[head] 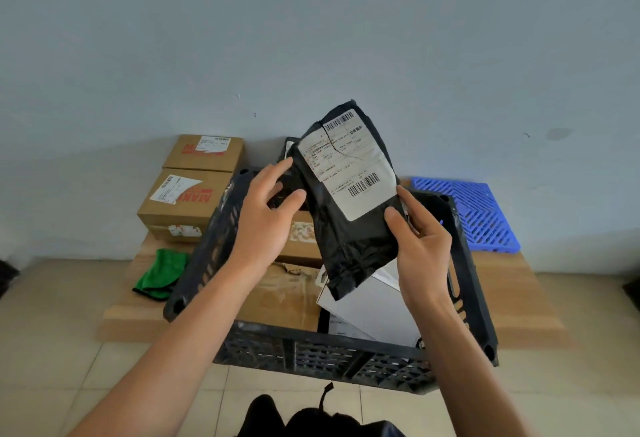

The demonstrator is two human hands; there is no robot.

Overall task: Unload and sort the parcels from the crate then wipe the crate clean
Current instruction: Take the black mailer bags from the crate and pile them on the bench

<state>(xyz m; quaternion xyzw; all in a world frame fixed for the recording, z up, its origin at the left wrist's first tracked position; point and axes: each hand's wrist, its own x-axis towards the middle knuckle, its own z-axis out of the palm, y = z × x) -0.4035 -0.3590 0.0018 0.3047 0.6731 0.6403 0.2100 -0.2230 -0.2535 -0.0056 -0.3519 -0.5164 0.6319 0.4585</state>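
Holding a black mailer parcel above the crate, the right hand pinches its lower right edge between thumb and fingers. The parcel stands nearly upright, tilted toward one o'clock, with a white shipping label facing the camera. The left hand is at nine o'clock of the parcel, fingers loosely spread and relaxed, fingertips at the parcel's left edge; whether they touch it I cannot tell.

Inside the black slatted crate lie a brown cardboard box toward nine o'clock and a white parcel toward four o'clock. The crate sits on a low wooden bench.

At ten o'clock of the crate, two brown boxes stand on the bench, one behind the other, against the wall. A green cloth lies crumpled at nine o'clock, just beside the crate's left wall. A blue plastic grid panel lies at two o'clock on the bench.
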